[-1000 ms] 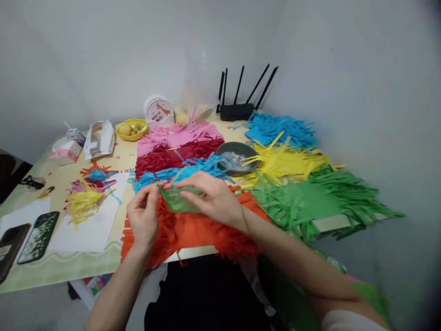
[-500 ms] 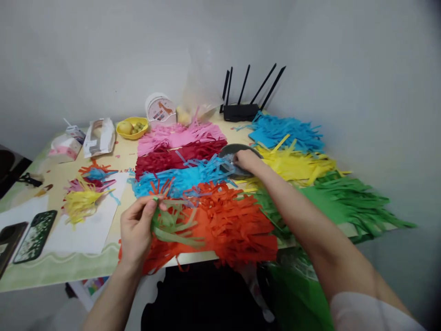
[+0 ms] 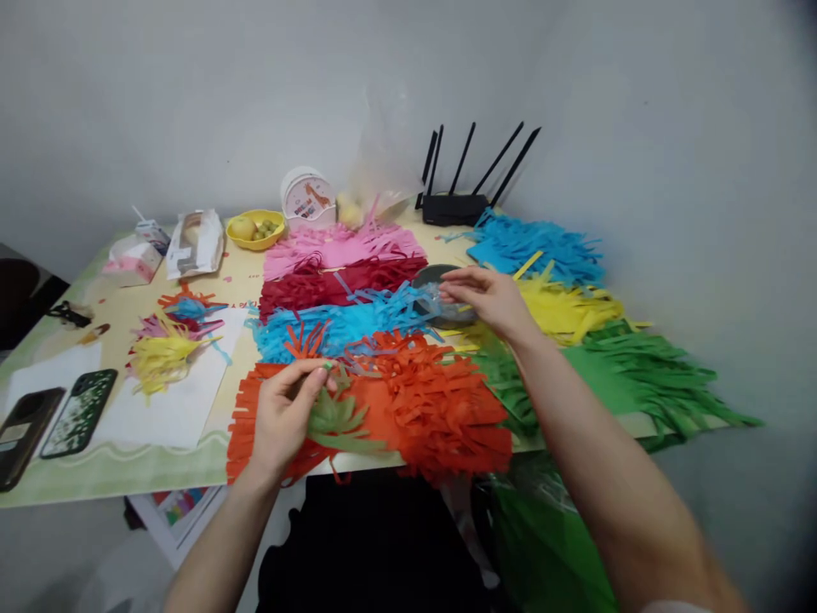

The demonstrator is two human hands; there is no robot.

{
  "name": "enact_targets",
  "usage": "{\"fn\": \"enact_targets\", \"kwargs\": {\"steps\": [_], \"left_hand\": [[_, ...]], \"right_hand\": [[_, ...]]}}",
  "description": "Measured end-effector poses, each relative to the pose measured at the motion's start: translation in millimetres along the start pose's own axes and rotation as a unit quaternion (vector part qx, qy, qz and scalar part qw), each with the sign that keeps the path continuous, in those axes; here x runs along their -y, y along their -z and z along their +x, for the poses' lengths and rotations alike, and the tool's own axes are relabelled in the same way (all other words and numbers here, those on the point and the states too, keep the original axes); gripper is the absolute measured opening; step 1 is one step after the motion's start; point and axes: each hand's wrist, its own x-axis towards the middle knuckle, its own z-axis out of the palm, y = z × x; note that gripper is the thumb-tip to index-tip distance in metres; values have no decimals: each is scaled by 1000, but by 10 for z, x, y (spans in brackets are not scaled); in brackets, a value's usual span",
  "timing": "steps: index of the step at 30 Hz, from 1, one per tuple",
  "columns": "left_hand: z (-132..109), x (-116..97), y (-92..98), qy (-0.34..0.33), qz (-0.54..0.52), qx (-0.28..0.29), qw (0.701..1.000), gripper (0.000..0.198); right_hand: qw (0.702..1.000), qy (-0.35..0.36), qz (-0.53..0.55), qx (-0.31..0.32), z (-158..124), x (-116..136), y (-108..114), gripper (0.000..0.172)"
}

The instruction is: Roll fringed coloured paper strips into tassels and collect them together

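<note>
My left hand (image 3: 287,417) is closed, pinching the bound end of a pale green paper tassel (image 3: 341,417). The tassel's strips fan out to the right above the orange fringed paper (image 3: 376,409). Over a dark grey bowl (image 3: 422,277) hangs my right hand (image 3: 488,302), its thumb and fingers drawn together. Whatever sits between those fingertips is too small to make out. Clear plastic bits (image 3: 431,298) show in the bowl. On a white sheet (image 3: 185,417) at the left lie finished-looking tassels, a yellow one (image 3: 159,358) in front.
Fringed paper in pink (image 3: 345,249), dark red (image 3: 338,288), blue (image 3: 345,328), yellow (image 3: 562,311) and green (image 3: 613,375) covers much of the table. Two phones (image 3: 80,415) lie front left. A router (image 3: 455,209), a yellow fruit bowl (image 3: 255,241) and a giraffe-print container (image 3: 309,200) stand behind.
My right hand has lifted slightly from inside the bowl and moved a little right. My left hand still holds the green tassel. The view has shifted slightly.
</note>
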Motion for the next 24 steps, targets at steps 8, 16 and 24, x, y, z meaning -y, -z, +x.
{"fn": "enact_targets", "kwargs": {"steps": [8,16,24], "left_hand": [[-152,-30,-296,-12,-37,22,999,13],[-301,-68,-319,-62,29,-12,998,12],[-368,-115,-286,-98,98,-27,990,9]], "right_hand": [[934,31,350,64,-1158,796,-658,17],[919,13,393,9,-1515,919,-985,12],[894,-29,447,-3,-1594,951,-1134,20]]}}
